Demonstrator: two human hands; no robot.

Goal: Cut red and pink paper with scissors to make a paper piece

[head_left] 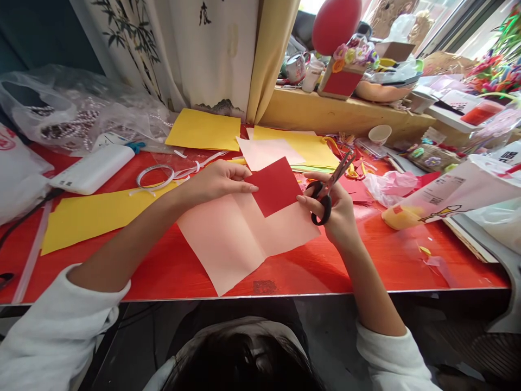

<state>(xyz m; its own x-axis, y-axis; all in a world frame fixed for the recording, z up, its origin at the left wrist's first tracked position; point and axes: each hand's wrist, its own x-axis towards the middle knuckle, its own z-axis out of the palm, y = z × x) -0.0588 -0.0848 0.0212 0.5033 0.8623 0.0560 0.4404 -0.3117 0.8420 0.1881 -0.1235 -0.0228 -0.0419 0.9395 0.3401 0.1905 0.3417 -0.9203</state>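
My left hand (222, 182) is closed, pinching the left corner of a red paper square (275, 188) between thumb and fingers. My right hand (338, 213) is wrapped around black-handled scissors (325, 189), whose blades point up and away to the right. The thumb and a fingertip of that same hand reach the right corner of the red square. Below the square lies a creased pale pink sheet (228, 239) on the red tabletop (293, 277). Behind it are a smaller pink sheet (271, 152) and a stack of yellow paper (313, 155).
Yellow sheets (205, 130) lie at the back and left, near a white power bank (95, 168) and a tape roll (154, 176). A tilted drink cup (456, 190) is at the right. Plastic bags (81, 108) sit back left; clutter fills the window ledge (293, 108).
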